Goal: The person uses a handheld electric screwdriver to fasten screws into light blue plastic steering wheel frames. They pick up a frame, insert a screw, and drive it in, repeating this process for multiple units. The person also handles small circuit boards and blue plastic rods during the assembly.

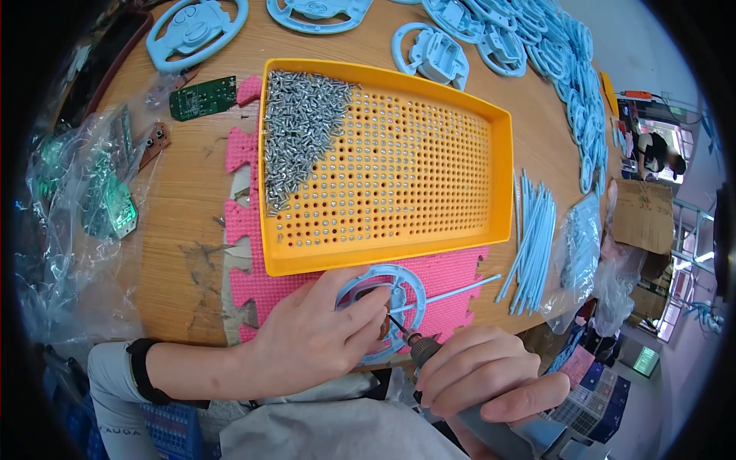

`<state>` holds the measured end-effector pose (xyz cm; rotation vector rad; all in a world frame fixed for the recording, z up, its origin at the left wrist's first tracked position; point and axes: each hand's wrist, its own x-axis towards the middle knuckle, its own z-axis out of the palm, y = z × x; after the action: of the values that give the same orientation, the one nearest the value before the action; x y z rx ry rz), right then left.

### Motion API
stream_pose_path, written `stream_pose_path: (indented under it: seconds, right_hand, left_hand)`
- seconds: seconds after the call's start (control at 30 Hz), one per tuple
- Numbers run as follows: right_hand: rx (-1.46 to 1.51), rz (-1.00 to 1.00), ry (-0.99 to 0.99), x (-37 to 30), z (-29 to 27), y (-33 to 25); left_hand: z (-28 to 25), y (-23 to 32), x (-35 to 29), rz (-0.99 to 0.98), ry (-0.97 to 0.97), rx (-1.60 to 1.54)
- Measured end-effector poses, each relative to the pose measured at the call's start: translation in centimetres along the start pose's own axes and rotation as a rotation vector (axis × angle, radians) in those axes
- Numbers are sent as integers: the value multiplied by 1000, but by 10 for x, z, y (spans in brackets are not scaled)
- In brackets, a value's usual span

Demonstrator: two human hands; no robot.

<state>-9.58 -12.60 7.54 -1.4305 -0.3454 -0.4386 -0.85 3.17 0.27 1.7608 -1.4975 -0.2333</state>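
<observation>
Pale-blue part: a round plastic wheel piece (395, 295) lies flat on the pink foam mat (452, 276) at the near edge of the counter (180, 230), pinned there so it cannot turn under the tool.
Left fingers: the left hand (314, 333) lies over the wheel piece's left half, fingers (368, 307) curled down and pressing on it, thumb tip close to the driver bit; it looks like a small brown part is pinched there, though the view is too poor to be sure.
Right fingers: the right hand (479, 376) is wrapped closed around a grey electric screwdriver (460, 387), held slanted so its thin bit (397, 325) points up-left into the wheel piece's hub.
Mat: soft and toothed at its edge, it cushions the work and also carries the tray.
Tray: an orange perforated tray (502, 165) sits just beyond the hands, within easy reach; a heap of small silver screws (295, 134) fills its left end, and single screws stand in many of the holes.
Rods: a bundle of pale-blue rods (533, 241) lies to the right of the tray, one rod (460, 290) reaching across the mat to the wheel piece.
Further out: more blue wheel shells (537, 46) are stacked along the far edge; green circuit boards (203, 97) lie left, some inside clear bags (84, 199).
Hidden: the bit's tip and the screw under it are covered by the left thumb; the screwdriver's body is cut off at the lower edge.
Hard to make out: another person (655, 153) at far right is small and blurred.
</observation>
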Motion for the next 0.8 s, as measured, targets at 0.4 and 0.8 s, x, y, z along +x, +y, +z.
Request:
stream_pose_path:
  seconds: [0.4, 0.8]
  right_hand:
    - [74, -85, -98, 22, -29, -9]
    - [-411, -142, 498, 72, -128, 44]
  left_hand:
    - [-1, 0, 2, 4, -37, 0]
    - [1, 2, 4, -5, -64, 33]
